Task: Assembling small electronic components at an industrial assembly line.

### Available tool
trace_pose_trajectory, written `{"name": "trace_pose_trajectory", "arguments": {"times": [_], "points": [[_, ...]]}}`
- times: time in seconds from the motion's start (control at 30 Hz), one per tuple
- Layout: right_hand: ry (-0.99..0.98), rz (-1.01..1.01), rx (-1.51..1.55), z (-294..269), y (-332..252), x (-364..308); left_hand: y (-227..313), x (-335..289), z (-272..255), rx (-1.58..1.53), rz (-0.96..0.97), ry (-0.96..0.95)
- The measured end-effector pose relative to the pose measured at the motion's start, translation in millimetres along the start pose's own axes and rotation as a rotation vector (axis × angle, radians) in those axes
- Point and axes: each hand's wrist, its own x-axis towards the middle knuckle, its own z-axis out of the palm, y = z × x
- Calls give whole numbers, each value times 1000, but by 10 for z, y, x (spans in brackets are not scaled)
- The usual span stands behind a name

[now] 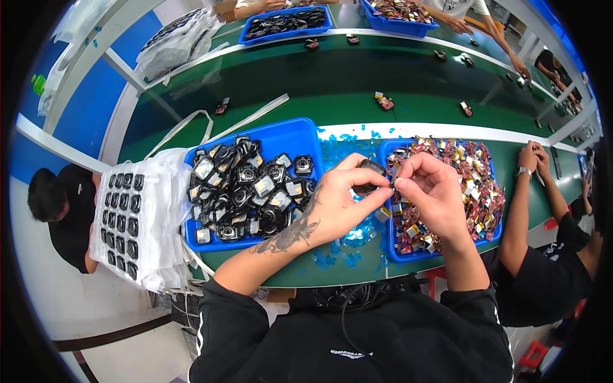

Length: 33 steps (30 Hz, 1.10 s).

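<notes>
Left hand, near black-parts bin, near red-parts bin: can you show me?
Left hand [340, 203], head view, back of hand.
Near black-parts bin [290, 136], head view, bare inside.
Near red-parts bin [408, 257], head view, front rim.

At six o'clock on my feed, a short line of white lettering [348, 353] runs across the wearer's black T-shirt [408, 338]. Near one o'clock I pick out dark lettering [454, 6], cut off by the top edge, on a co-worker's white shirt [476, 6]. Between three and four o'clock, pale print [554, 250] on another co-worker's black shirt [543, 281] is too small for me to read.
</notes>
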Motion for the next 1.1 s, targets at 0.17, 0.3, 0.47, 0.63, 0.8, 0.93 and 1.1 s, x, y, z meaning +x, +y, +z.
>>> {"name": "trace_pose_trajectory", "arguments": {"times": [0.17,0.3,0.47,0.63,0.8,0.93,1.1], "points": [[137,-493,-701,180,23,5,-99,-5,-19,-32,12,94],[47,-360,-650,192,19,-78,-147,33,-134,-178,-55,84],[-27,-145,-510,109,82,-48,-102,29,-179,-250,-119,-79],[4,-261,5,129,235,-24,-28,26,-142,-425,-220,-134],[105,-175,157,89,121,-156,-172,23,-182,-263,-18,145],[18,-146,-334,34,107,-160,-220,11,-213,160,54,105],[-51,-304,-468,69,179,-123,-227,-6,-180,167,96,-78]]}}
